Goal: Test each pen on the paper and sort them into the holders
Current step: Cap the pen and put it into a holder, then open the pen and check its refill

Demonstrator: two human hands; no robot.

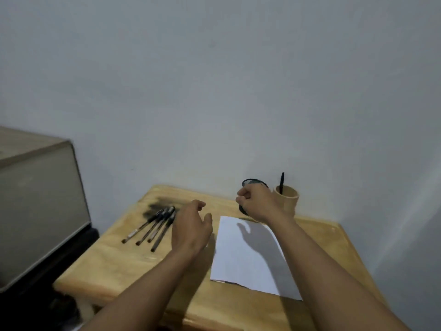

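Several dark pens (152,225) lie fanned out on the left of the wooden table (124,263). A white sheet of paper (248,254) lies right of the middle. At the back stand two holders: a dark cup (254,182), mostly hidden by my right hand, and a tan cup (287,199) with one black pen (282,182) upright in it. My left hand (191,228) hovers open just right of the pens, fingers curled and apart. My right hand (256,203) is closed in a fist in front of the dark cup; I see nothing in it.
A grey wall rises right behind the table. A beige box-shaped unit (35,199) stands at the left, close to the table's left edge. A dark smudge (160,204) marks the wood behind the pens.
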